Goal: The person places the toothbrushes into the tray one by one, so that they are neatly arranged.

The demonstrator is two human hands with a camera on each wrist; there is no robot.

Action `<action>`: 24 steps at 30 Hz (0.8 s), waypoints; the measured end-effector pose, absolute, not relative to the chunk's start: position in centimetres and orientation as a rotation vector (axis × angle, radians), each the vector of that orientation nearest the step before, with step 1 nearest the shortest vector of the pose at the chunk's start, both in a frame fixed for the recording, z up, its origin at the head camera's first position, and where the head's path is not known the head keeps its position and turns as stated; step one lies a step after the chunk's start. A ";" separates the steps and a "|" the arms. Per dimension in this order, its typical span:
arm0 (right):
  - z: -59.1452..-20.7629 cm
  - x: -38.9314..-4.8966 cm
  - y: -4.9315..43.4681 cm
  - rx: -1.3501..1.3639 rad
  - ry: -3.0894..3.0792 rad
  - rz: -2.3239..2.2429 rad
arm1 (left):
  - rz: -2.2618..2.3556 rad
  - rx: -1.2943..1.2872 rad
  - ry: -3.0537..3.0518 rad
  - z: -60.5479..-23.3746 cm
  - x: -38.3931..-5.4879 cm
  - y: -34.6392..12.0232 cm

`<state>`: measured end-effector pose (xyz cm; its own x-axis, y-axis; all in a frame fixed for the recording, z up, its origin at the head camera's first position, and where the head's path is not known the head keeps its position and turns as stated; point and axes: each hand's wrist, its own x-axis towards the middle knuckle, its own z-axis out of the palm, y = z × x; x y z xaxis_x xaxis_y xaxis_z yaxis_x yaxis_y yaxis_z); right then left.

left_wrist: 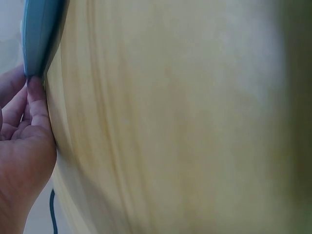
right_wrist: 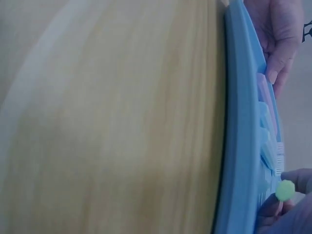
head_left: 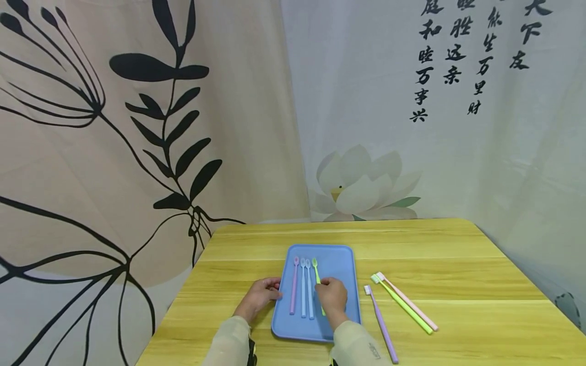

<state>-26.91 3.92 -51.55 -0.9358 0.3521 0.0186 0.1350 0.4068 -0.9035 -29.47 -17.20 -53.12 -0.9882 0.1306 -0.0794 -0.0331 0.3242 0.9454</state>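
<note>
A blue tray (head_left: 343,259) lies on the table, and my left hand (head_left: 261,296) pinches its left rim between thumb and fingers. In the left wrist view, the fingertips meet at the tray's edge (left_wrist: 41,39). Inside the tray, my right hand (head_left: 333,296) holds a green toothbrush (head_left: 316,269) by its handle, bristle end pointing away. The handle's green end (right_wrist: 284,190) shows by the fingers in the right wrist view. To its left lie two light blue toothbrushes (head_left: 310,292) side by side, then a pinkish-purple toothbrush (head_left: 294,287). My right hand hides part of the green handle.
Right of the tray, a purple toothbrush (head_left: 381,323) lies on the wooden table (head_left: 480,284). Farther right are a green toothbrush (head_left: 405,306) and a pink toothbrush (head_left: 414,305), close together. A printed curtain (head_left: 247,127) hangs behind the table.
</note>
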 end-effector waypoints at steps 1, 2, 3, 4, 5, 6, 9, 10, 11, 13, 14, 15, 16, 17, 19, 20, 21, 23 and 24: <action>-51.6 -26.9 3.9 -0.428 -2.463 1.537 | 1.743 0.089 2.441 -53.2 -29.5 -17.2; -51.5 -26.8 3.8 -0.426 -2.470 1.529 | 1.739 0.093 2.445 -53.2 -29.5 -17.2; -51.5 -26.8 3.8 -0.425 -2.477 1.516 | 1.734 0.102 2.451 -53.2 -29.6 -17.3; -51.5 -26.9 3.8 -0.425 -2.484 1.502 | 1.734 0.102 2.451 -53.2 -29.6 -17.3; -51.5 -26.8 3.8 -0.421 -2.492 1.488 | 1.731 0.101 2.451 -53.2 -29.6 -17.3; -51.5 -26.8 3.8 -0.414 -2.499 1.470 | 1.727 0.100 2.451 -53.2 -29.6 -17.3; -51.5 -26.8 3.8 -0.395 -2.526 1.428 | 1.710 0.090 2.459 -53.2 -29.5 -17.3; -51.5 -26.8 3.8 -0.387 -2.533 1.420 | 1.708 0.081 2.456 -53.2 -29.5 -17.3; -51.5 -26.8 3.9 -0.379 -2.540 1.415 | 1.703 0.078 2.457 -53.2 -29.4 -17.3; -51.4 -26.8 3.9 -0.367 -2.556 1.409 | 1.700 0.074 2.458 -53.1 -29.4 -17.2; -51.3 -26.8 3.9 -0.371 -2.563 1.413 | 1.698 0.074 2.458 -53.1 -29.4 -17.2; -51.3 -26.8 3.9 -0.370 -2.567 1.415 | 1.697 0.074 2.459 -53.1 -29.3 -17.2; -51.3 -26.8 3.9 -0.369 -2.572 1.413 | 1.699 0.074 2.457 -53.1 -29.3 -17.1; -51.2 -26.8 3.9 -0.368 -2.576 1.413 | 1.702 0.076 2.455 -53.1 -29.3 -17.1; -51.2 -26.8 3.9 -0.363 -2.580 1.406 | 1.705 0.082 2.453 -53.1 -29.4 -17.1; -51.2 -26.9 4.0 -0.365 -2.580 1.408 | 1.705 0.084 2.455 -53.1 -29.4 -17.1; -51.3 -26.9 4.0 -0.364 -2.579 1.410 | 1.707 0.087 2.453 -53.1 -29.4 -17.1; -51.3 -26.9 3.9 -0.354 -2.574 1.413 | 1.710 0.090 2.452 -53.1 -29.3 -17.2; -51.4 -26.9 3.9 -0.352 -2.573 1.413 | 1.710 0.092 2.454 -53.2 -29.3 -17.2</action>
<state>-26.87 3.94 -51.35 -0.9548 0.2934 0.0474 0.1173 0.5187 -0.8469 -29.35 -17.21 -53.16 -0.9870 0.1351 -0.0871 -0.0349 0.3488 0.9365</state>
